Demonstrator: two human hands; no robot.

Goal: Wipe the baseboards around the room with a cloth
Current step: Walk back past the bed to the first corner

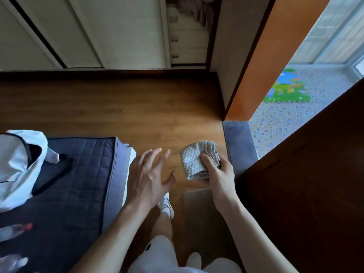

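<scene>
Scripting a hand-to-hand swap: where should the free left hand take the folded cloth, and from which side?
Probably the bumpy left part of the cloth, coming in from the left. The right hand pinches its right side, thumb on top, so the left part is bare and faces the open left hand.

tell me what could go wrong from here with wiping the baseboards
1. The baseboard under the wardrobe is dark and shadowed, so missed stretches may be hard to see.
2. The floor strip between the mattress and the dark door is narrow; crouching there could mean a knock.
3. The right hand holds the cloth as a thick folded wad, which may not reach into corners.
</scene>
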